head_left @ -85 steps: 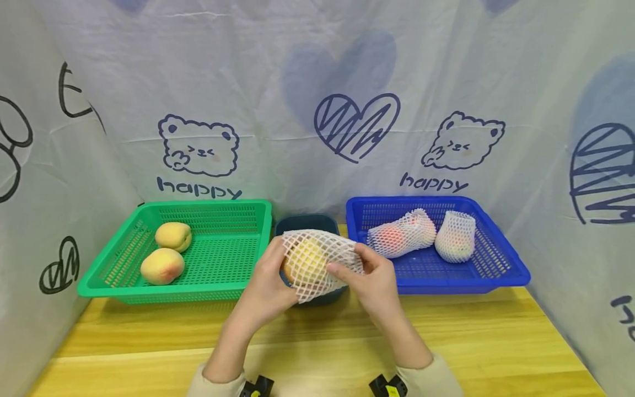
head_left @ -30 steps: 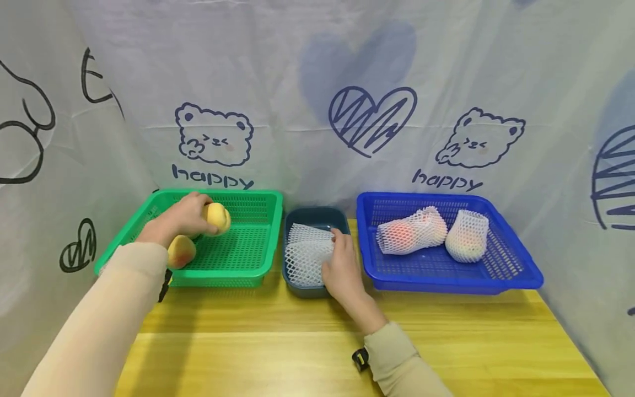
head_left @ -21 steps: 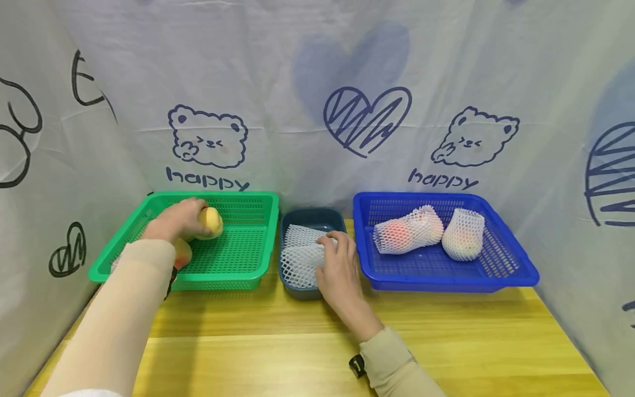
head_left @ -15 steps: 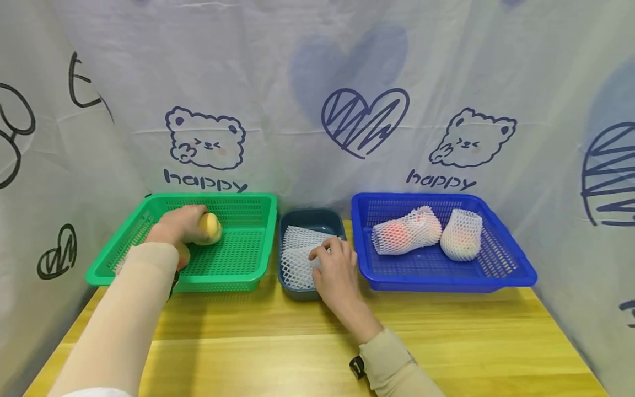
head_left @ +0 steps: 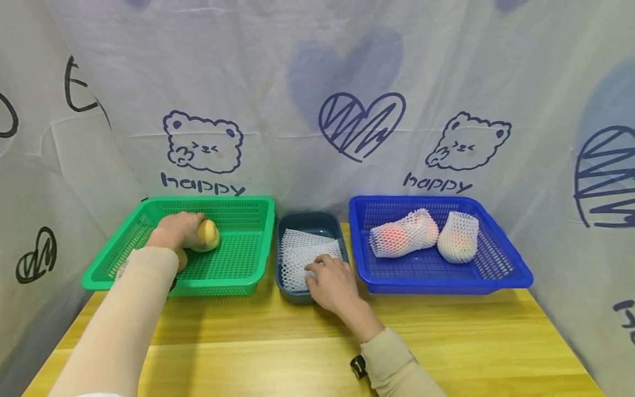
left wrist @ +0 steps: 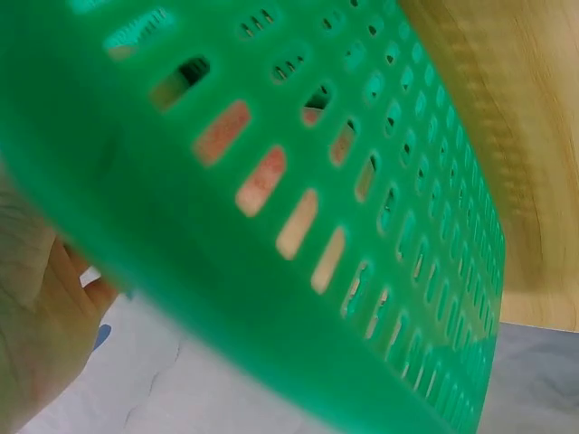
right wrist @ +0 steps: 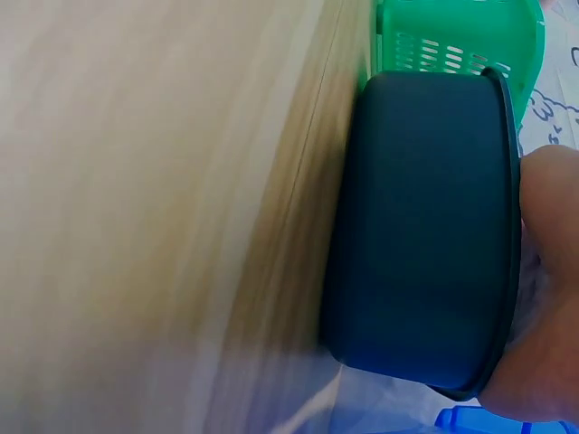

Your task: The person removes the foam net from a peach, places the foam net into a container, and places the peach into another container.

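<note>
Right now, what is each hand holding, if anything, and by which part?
The left hand grips a peach by its left side in the head view. The right hand is over white foam nets; whether it pinches one cannot be told.

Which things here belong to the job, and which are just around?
Likely in use:
round yellow peach in the left hand
green plastic basket
white foam-mesh sleeves
dark teal rectangular tub
blue plastic basket of mesh-wrapped fruit

Seemingly just surroundings:
pale grey printed curtain
yellow wooden table
</note>
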The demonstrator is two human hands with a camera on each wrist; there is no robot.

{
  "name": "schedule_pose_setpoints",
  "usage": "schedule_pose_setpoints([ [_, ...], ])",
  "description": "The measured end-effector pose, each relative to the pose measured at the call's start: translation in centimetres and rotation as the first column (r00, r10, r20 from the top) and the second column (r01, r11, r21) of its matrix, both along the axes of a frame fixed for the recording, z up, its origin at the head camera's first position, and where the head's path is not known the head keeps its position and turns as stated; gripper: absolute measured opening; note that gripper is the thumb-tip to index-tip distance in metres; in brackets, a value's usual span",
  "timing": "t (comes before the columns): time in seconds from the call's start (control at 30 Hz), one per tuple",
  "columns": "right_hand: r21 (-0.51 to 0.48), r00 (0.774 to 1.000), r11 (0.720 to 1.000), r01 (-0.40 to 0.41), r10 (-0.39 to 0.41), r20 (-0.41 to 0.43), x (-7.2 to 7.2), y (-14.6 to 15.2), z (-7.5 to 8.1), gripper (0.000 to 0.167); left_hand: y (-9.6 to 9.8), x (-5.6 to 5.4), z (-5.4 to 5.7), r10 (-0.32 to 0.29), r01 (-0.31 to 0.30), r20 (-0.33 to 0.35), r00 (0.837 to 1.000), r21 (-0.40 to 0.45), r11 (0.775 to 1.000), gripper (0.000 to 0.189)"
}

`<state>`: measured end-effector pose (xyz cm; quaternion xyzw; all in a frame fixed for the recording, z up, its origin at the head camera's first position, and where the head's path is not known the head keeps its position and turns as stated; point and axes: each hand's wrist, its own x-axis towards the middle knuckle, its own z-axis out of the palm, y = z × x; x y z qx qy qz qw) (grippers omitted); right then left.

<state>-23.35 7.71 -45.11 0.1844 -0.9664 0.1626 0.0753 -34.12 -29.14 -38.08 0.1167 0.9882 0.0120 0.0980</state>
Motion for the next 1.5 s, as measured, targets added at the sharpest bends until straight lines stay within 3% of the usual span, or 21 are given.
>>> schedule_pose_setpoints([
  [0.2, 0.066, 0.994, 0.998, -0.018, 0.011, 0.105, 0.1, -0.1, 0.0, 0.031, -0.3, 0.3, -0.4, 0.013, -0.012, 0.025, 1.0, -0.015, 1.0, 0.067],
  [0.43, 0.03, 0.996, 0.999, -0.022, 0.019, 0.09, -0.2, -0.2, 0.2, 0.03, -0.7, 0.3, -0.2, 0.016, -0.016, 0.003, 1.0, 0.004, 1.0, 0.075],
  [0.63, -0.005, 0.997, 1.0, -0.028, 0.028, 0.078, -0.4, -0.1, 0.3, 0.029, -0.2, 0.7, 1.1, -0.013, 0.014, -0.027, 1.0, 0.021, 1.0, 0.078],
  [0.77, -0.039, 0.997, 0.999, -0.032, 0.035, 0.074, -0.4, 0.0, 0.4, 0.029, 0.7, 1.6, 2.5, -0.032, 0.037, -0.044, 0.999, 0.11, 0.993, 0.081],
  [0.93, -0.071, 0.997, 0.997, -0.034, 0.039, 0.061, -0.3, 0.1, 0.4, 0.027, 2.2, 3.7, 4.1, -0.039, 0.062, -0.094, 0.995, 0.254, 0.965, 0.083],
  [1.17, -0.094, 0.998, 0.994, -0.048, 0.053, 0.043, -0.1, 0.2, 0.4, 0.026, 4.3, 8.6, 4.9, -0.049, 0.127, -0.218, 0.975, 0.362, 0.924, 0.077],
  [1.27, -0.124, 0.997, 0.991, -0.053, 0.058, 0.043, 0.0, 0.3, 0.5, 0.025, 5.2, 10.5, 4.2, -0.06, 0.174, -0.286, 0.956, 0.39, 0.904, 0.076],
  [1.37, -0.173, 0.996, 0.983, -0.055, 0.065, 0.053, 0.2, 0.5, 0.7, 0.025, 6.0, 12.0, 2.6, -0.063, 0.208, -0.344, 0.937, 0.403, 0.891, 0.075],
  [1.5, -0.249, 0.996, 0.966, -0.067, 0.08, 0.044, 0.5, 0.8, 1.0, 0.026, 6.8, 13.5, 0.4, -0.061, 0.228, -0.399, 0.915, 0.386, 0.894, 0.073],
])
